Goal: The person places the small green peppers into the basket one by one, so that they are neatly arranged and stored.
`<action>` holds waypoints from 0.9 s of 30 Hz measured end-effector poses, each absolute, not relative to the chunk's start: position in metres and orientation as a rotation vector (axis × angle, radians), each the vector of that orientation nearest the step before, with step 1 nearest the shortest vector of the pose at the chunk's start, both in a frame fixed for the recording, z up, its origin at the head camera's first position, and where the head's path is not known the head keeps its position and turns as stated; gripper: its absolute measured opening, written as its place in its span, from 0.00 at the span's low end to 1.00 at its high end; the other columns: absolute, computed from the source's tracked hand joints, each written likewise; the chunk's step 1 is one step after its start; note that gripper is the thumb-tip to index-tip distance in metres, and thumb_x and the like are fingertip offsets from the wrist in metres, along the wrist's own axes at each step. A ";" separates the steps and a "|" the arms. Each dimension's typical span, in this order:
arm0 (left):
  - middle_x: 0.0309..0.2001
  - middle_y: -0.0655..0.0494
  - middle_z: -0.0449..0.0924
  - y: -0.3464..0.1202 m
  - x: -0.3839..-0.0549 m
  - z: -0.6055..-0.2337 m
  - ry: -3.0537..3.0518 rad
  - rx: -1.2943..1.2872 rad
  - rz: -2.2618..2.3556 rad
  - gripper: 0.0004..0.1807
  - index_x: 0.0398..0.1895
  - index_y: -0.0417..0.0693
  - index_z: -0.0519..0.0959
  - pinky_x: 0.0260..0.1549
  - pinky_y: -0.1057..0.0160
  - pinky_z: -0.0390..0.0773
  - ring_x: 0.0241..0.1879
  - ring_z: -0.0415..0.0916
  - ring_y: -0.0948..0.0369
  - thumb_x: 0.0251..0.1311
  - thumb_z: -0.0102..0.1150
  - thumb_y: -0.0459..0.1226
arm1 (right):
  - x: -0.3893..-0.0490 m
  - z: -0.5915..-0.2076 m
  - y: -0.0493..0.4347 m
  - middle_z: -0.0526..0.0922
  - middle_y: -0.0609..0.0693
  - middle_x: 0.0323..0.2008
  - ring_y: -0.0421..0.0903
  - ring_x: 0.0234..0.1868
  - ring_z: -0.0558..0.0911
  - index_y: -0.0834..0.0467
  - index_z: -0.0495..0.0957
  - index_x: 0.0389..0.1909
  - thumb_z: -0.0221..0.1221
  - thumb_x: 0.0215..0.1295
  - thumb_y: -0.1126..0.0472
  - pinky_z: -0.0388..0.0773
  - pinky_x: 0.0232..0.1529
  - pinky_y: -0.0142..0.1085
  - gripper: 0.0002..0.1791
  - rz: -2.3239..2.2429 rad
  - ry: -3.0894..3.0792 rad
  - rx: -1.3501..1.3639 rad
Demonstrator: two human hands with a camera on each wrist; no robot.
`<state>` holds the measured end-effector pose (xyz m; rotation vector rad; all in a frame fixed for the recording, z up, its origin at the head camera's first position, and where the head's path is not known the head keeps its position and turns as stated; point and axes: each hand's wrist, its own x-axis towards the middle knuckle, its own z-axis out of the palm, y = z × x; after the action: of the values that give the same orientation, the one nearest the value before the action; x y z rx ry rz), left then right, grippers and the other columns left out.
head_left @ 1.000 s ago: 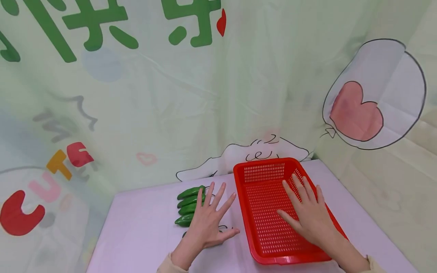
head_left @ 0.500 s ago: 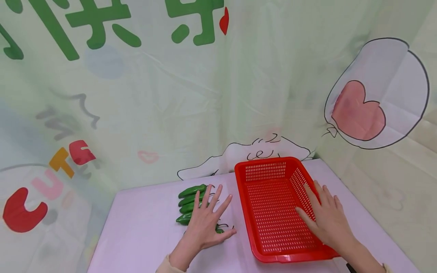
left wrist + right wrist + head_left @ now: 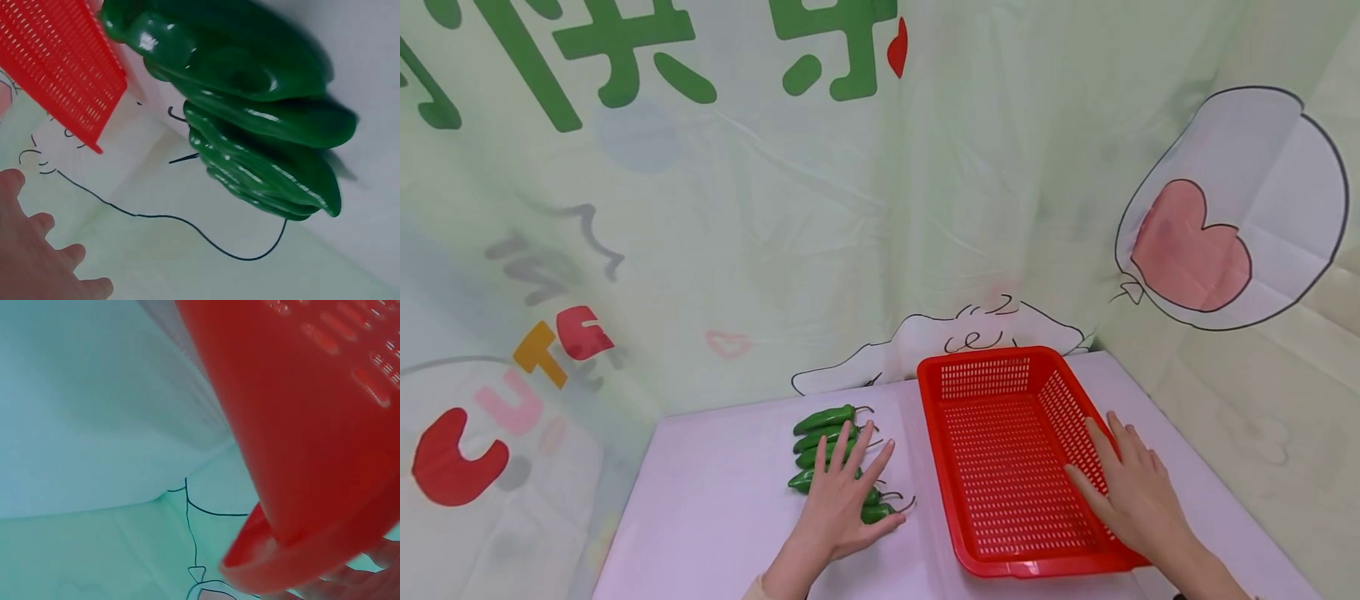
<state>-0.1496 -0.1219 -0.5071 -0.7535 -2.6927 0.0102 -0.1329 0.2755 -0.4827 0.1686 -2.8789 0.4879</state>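
Observation:
Spread fingers mark my left hand (image 3: pixel 842 504), which hovers over the near end of a row of green chili peppers (image 3: pixel 823 419) and hides part of them. In the left wrist view the glossy green peppers (image 3: pixel 250 119) lie side by side, and the left fingertips (image 3: pixel 72 255) stand apart from them. A red perforated plastic basket (image 3: pixel 940 467) sits to the right of the peppers, with nothing in it. At its right rim is my right hand (image 3: pixel 1138 496), fingers extended and overlapping the rim. The right wrist view shows the red basket wall (image 3: pixel 300 425) close up, fingers behind its rim.
A pale lilac tabletop (image 3: pixel 715 492) carries everything. Behind and to the sides hangs a printed cloth backdrop (image 3: pixel 805 217) with green characters, a balloon drawing (image 3: pixel 1247 150) and coloured letters. The basket's far end stands close to the backdrop.
My right hand has moved right, from over the basket's inside to its right rim. The left hand has drawn slightly back, showing more peppers. The basket and peppers have stayed put.

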 end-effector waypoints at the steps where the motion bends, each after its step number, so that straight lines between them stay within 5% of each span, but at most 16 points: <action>1: 0.80 0.52 0.39 -0.124 -0.149 -0.509 -2.699 -0.749 -0.002 0.52 0.78 0.67 0.52 0.64 0.31 0.52 0.75 0.43 0.42 0.52 0.47 0.75 | -0.132 -0.483 0.276 0.50 0.73 0.71 0.76 0.67 0.53 0.66 0.53 0.74 0.60 0.63 0.40 0.55 0.57 0.75 0.49 0.491 -2.889 0.160; 12: 0.78 0.53 0.49 -0.141 -0.144 -0.535 -2.663 -0.721 -0.139 0.50 0.78 0.62 0.55 0.62 0.38 0.63 0.72 0.54 0.44 0.54 0.51 0.71 | -0.131 -0.489 0.284 0.52 0.80 0.66 0.78 0.58 0.63 0.74 0.52 0.71 0.59 0.66 0.48 0.78 0.34 0.65 0.46 0.593 -3.006 0.035; 27: 0.75 0.57 0.57 -0.157 -0.138 -0.557 -2.543 -0.754 -0.466 0.48 0.76 0.59 0.59 0.56 0.43 0.71 0.69 0.62 0.49 0.51 0.67 0.57 | -0.123 -0.507 0.297 0.61 0.80 0.61 0.77 0.54 0.70 0.77 0.58 0.67 0.55 0.68 0.57 0.76 0.37 0.66 0.35 0.685 -2.897 -0.037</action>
<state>-0.1376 -0.1572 -0.5574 -0.7536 -2.5432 -0.4658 -0.1228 0.2966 -0.5074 -0.0375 -2.8973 0.6846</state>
